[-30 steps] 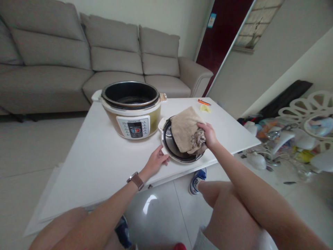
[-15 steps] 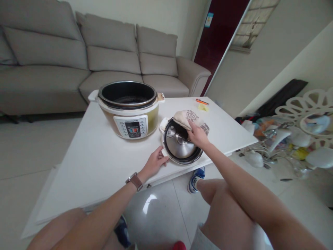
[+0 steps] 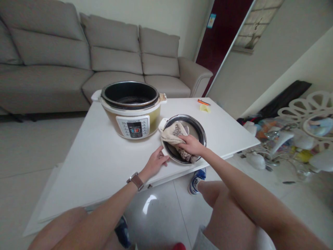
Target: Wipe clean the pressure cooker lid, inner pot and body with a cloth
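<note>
The pressure cooker lid point(image 3: 201, 130) lies upside down on the white table, its dark sealing ring and metal inside facing up. My left hand point(image 3: 156, 161) grips its white edge at the near left, with the thumb on the near side. Bunched in my right hand point(image 3: 191, 144) is a beige patterned cloth point(image 3: 173, 133), pressed against the inside of the lid and covering much of its metal face. The electric pressure cooker point(image 3: 132, 121) stands uncovered to the left of the lid, with a dark inner pot point(image 3: 130, 95) in it.
The white table point(image 3: 104, 173) carries everything. An orange pen point(image 3: 204, 102) and a yellow scrap point(image 3: 205, 109) lie at its far right. Behind it stands a grey sofa point(image 3: 114, 59). White lamp parts point(image 3: 282, 139) and bags are piled on the floor to the right.
My right hand has moved the cloth from the lid's far right rim leftward and nearer, across the lid's middle. My left hand stays at the lid's edge.
</note>
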### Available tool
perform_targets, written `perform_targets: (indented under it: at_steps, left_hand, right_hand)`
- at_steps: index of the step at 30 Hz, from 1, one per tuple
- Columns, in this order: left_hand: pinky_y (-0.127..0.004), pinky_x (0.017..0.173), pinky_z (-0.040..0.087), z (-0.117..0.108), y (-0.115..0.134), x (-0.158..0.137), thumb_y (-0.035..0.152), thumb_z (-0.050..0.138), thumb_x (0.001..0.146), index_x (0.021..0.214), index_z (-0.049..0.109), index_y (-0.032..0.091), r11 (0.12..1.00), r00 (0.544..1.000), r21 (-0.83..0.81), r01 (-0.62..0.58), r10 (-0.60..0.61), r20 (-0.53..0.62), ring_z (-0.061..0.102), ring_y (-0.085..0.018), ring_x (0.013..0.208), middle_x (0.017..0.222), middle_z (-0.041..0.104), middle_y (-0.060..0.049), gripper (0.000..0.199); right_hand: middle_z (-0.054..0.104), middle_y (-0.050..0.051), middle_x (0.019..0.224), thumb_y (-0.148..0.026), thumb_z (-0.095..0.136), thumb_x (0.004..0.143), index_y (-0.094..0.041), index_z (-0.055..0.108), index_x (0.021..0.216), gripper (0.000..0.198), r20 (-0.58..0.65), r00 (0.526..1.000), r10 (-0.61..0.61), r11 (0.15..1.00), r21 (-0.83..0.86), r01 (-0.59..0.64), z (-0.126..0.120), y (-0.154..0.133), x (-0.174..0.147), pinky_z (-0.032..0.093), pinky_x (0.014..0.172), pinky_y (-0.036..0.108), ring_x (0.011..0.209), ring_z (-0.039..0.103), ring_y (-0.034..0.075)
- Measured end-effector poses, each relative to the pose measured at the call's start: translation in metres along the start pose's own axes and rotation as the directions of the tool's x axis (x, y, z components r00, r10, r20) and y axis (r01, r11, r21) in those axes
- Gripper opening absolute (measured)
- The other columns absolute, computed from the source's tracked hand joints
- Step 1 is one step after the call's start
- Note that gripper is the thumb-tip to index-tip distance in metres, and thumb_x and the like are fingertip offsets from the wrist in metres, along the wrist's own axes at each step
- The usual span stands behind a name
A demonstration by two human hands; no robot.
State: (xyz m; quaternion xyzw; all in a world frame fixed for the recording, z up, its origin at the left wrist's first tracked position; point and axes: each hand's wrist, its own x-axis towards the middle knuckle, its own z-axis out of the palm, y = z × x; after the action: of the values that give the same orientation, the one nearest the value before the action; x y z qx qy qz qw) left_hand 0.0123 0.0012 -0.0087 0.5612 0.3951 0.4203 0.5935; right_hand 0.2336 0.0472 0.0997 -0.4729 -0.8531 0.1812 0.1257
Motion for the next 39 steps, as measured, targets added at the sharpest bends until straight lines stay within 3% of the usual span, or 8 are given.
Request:
perform_targets:
  at_steps: [6,12,21,30,33,39]
  left_hand:
    - [-0.029,0.063,0.054,-0.003,-0.003,-0.001,0.040,0.069,0.089,0.134,0.056,0.015,0.999,1.000,0.045,-0.011,0.011,0.012,0.067,-0.016,0.062,0.082,0.071,-0.003,0.054]
    - [-0.028,0.064,0.052,-0.005,-0.007,0.000,0.041,0.070,0.088,0.135,0.056,0.015,0.997,0.999,0.071,-0.035,0.033,0.030,0.067,-0.016,0.063,0.084,0.069,-0.002,0.056]
    - [-0.033,0.073,0.054,-0.005,0.002,-0.001,0.050,0.068,0.091,0.138,0.053,0.017,0.993,1.000,0.115,0.007,-0.010,0.026,0.071,-0.019,0.069,0.089,0.074,-0.005,0.060]
    - [-0.030,0.067,0.055,-0.007,-0.002,0.003,0.052,0.068,0.090,0.133,0.054,0.013,0.997,0.999,0.066,0.039,-0.039,-0.003,0.069,-0.017,0.066,0.087,0.076,-0.007,0.060]
    - [-0.029,0.065,0.055,-0.006,-0.002,0.005,0.052,0.068,0.090,0.136,0.052,0.012,0.999,0.999,0.029,0.034,-0.034,0.006,0.068,-0.016,0.063,0.087,0.076,-0.007,0.063]
    - [-0.030,0.062,0.055,-0.004,-0.003,0.005,0.053,0.067,0.090,0.137,0.050,0.012,1.000,1.000,0.004,0.015,-0.016,0.021,0.068,-0.016,0.061,0.087,0.075,-0.006,0.064]
  right_hand:
    - [0.079,0.006,0.098,-0.030,0.067,0.084,-0.022,0.076,0.110,0.028,0.080,0.997,-0.019,0.993,-0.116,0.028,0.002,-0.022,-0.006,0.045,0.079,0.029,0.090,0.071,0.025]
    - [0.078,0.005,0.092,-0.024,0.066,0.080,-0.022,0.077,0.105,0.027,0.132,0.990,-0.045,0.992,-0.110,0.060,0.001,-0.028,-0.005,0.043,0.074,0.028,0.084,0.068,0.023]
    - [0.078,0.006,0.093,-0.026,0.065,0.082,-0.022,0.076,0.105,0.026,0.112,0.993,-0.044,0.991,-0.123,0.058,0.003,-0.023,-0.002,0.043,0.076,0.029,0.085,0.068,0.024]
    - [0.078,0.006,0.094,-0.029,0.063,0.085,-0.021,0.075,0.102,0.023,0.123,0.992,-0.040,0.990,-0.127,0.056,0.009,-0.028,0.001,0.043,0.075,0.029,0.086,0.070,0.023]
    - [0.079,0.006,0.100,-0.033,0.065,0.086,-0.022,0.075,0.110,0.028,0.104,0.995,-0.005,0.995,-0.096,0.015,0.010,-0.029,-0.004,0.046,0.078,0.029,0.091,0.071,0.023]
    - [0.072,0.011,0.129,-0.034,0.068,0.085,-0.022,0.063,0.136,0.053,0.028,0.994,0.105,0.981,-0.170,-0.099,0.018,-0.036,-0.012,0.050,0.097,0.036,0.119,0.067,0.029]
